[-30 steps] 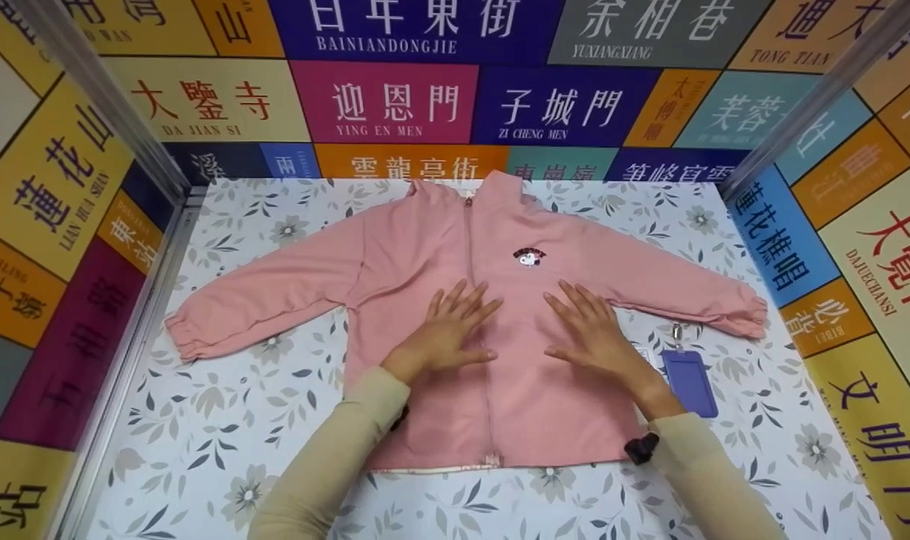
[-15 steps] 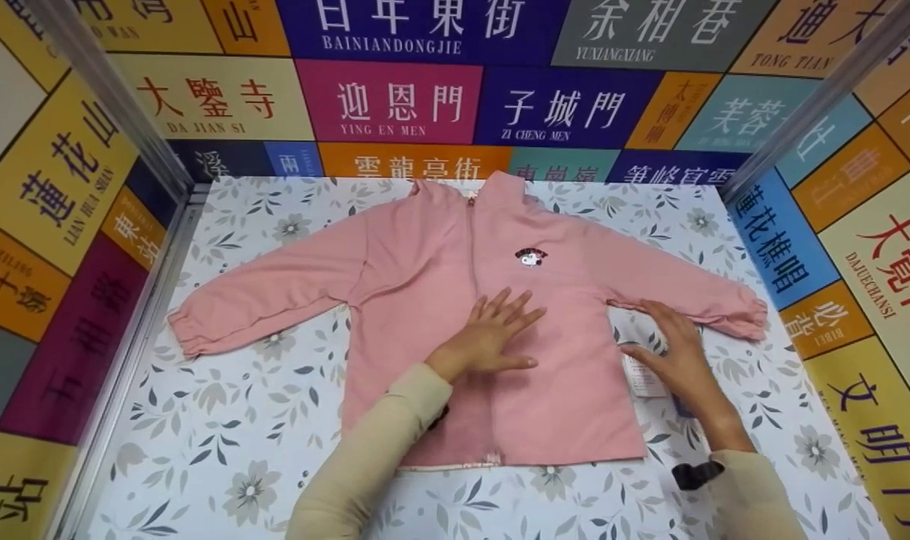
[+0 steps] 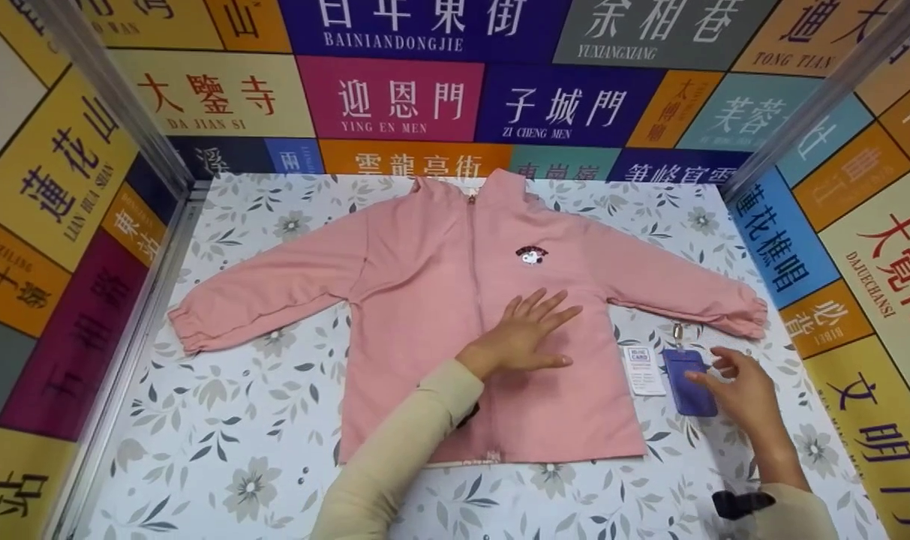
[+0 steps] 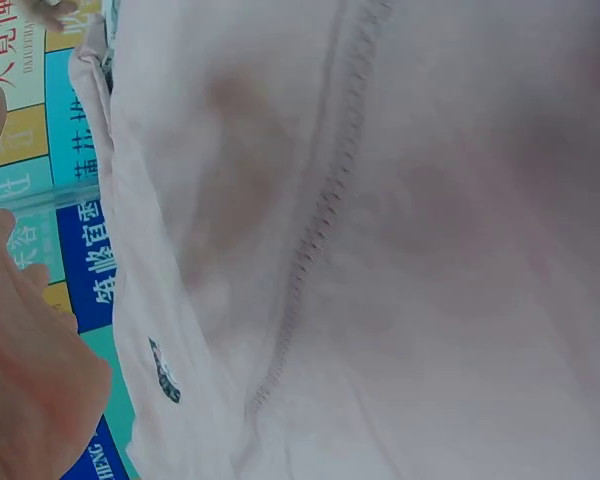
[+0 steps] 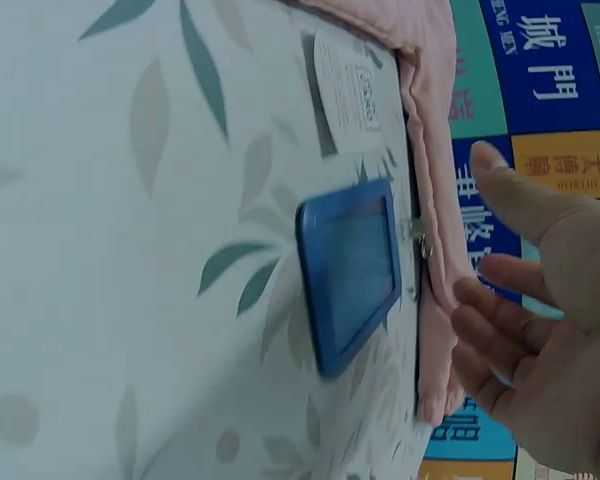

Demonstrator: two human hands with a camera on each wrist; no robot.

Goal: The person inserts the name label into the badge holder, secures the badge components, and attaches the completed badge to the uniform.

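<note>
A pink zip-up jacket (image 3: pixel 417 337) lies front up with both sleeves spread out. My left hand (image 3: pixel 526 334) is over its front, fingers spread and straight, below the small printed emblem (image 3: pixel 530 256). Beside the jacket's right edge lies a blue badge holder (image 3: pixel 683 400) with a metal clip (image 3: pixel 677 332). My right hand (image 3: pixel 747 394) hovers at the holder's right side, fingers loosely bent. In the right wrist view a gap shows between the hand (image 5: pixel 565 320) and the badge holder (image 5: pixel 352 280). Nothing is in either hand.
A white printed card (image 3: pixel 644 373) lies between jacket and badge holder. The tabletop (image 3: pixel 222 450) has a leaf-and-flower pattern. Colourful lettered panels (image 3: pixel 391 97) wall in the back and both sides, with metal posts (image 3: pixel 117 97) at the corners.
My right hand has left the jacket and moved right, past the white card to the badge holder. My left hand has slid right across the jacket front. The jacket stays in place.
</note>
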